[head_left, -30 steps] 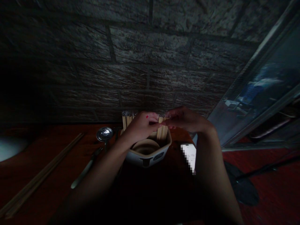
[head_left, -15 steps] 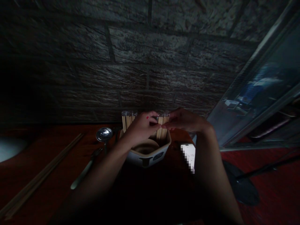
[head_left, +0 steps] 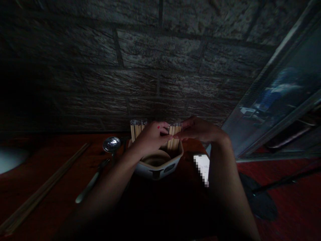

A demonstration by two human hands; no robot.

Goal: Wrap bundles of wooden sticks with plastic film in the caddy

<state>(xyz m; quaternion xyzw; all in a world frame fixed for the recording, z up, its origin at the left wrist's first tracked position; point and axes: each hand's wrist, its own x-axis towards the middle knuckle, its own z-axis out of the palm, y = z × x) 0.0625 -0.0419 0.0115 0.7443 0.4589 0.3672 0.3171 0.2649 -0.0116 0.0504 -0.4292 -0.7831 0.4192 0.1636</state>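
Between my two hands stands a bundle of wrapped chopsticks (head_left: pixel 173 143), upright in the right side of a pale box (head_left: pixel 147 171). My left hand (head_left: pixel 154 135) closes on the bundle's left side, thumb in front and fingers behind. From the right, my right hand (head_left: pixel 197 130) pinches the same bundle near its upper part. Clear plastic shows at the tops of the sticks. More wrapped chopsticks (head_left: pixel 136 130) rise from the box's left side, partly covered by my left hand. A round bowl-like piece (head_left: pixel 156 157) sits inside the front of the box.
On the wooden table (head_left: pixel 62 187) to the left lie a metal ladle (head_left: pixel 111 144), a fork (head_left: pixel 90 184) and a pair of long sticks (head_left: pixel 47 185). A lit phone (head_left: pixel 202 167) lies beside my right forearm. A stone wall (head_left: pixel 160 80) stands behind; a glass door (head_left: pixel 271 97) is at right.
Almost nothing differs. Both hands keep their hold on the chopstick bundle, with only a slight shift of the fingers.
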